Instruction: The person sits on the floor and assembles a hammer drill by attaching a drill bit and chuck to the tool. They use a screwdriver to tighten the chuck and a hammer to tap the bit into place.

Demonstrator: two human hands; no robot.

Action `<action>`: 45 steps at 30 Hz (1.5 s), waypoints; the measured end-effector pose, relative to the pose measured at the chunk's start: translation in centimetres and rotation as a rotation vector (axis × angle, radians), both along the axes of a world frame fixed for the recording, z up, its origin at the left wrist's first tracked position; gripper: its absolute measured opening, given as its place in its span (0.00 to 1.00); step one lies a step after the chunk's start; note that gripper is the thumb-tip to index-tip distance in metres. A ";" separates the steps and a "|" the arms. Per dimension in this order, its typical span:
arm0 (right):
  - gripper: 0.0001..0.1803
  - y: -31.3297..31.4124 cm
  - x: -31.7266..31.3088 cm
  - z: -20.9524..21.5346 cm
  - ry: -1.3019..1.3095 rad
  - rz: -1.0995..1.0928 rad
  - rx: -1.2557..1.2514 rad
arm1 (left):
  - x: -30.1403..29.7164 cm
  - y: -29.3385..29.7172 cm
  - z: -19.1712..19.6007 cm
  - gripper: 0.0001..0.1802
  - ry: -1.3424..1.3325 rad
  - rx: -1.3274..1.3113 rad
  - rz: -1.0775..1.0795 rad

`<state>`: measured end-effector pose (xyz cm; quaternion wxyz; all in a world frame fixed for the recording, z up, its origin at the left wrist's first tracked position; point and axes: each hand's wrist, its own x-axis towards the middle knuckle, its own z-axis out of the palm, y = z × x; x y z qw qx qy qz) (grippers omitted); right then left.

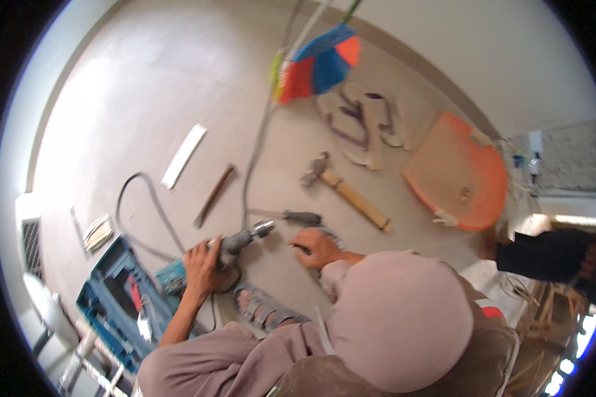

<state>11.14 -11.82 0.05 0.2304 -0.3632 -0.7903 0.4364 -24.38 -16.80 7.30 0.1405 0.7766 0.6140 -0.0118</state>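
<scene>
My left hand wraps round the front of a teal and grey power drill, whose metal chuck points to the right. My right hand is curled beside the chuck. A small dark thing shows at its fingers, too small to name. Just beyond that hand lies a dark-handled screwdriver on the floor. A hammer with a wooden handle rests farther off, to the right. To the left of it are a rusty chisel-like bar and a white strip. A rounded pinkish cloth-covered shape hides my right forearm.
An open blue tool case lies at left. The drill's cable crosses the floor. Flip-flops, an orange pan and a multicoloured cloth item lie beyond. A black-clothed limb of another person appears at right.
</scene>
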 end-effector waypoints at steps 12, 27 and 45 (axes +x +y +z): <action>0.10 0.8 0.1 1.7 -0.050 0.008 -0.021 | 0.0 0.2 2.1 0.56 -0.044 -0.028 0.020; 0.55 8.9 -13.4 11.9 0.944 0.789 -1.388 | -1.2 7.0 20.6 0.62 -1.897 0.498 0.274; 0.39 4.8 -6.2 11.6 0.282 0.135 -0.629 | -0.6 4.7 25.7 0.28 -2.163 0.457 0.304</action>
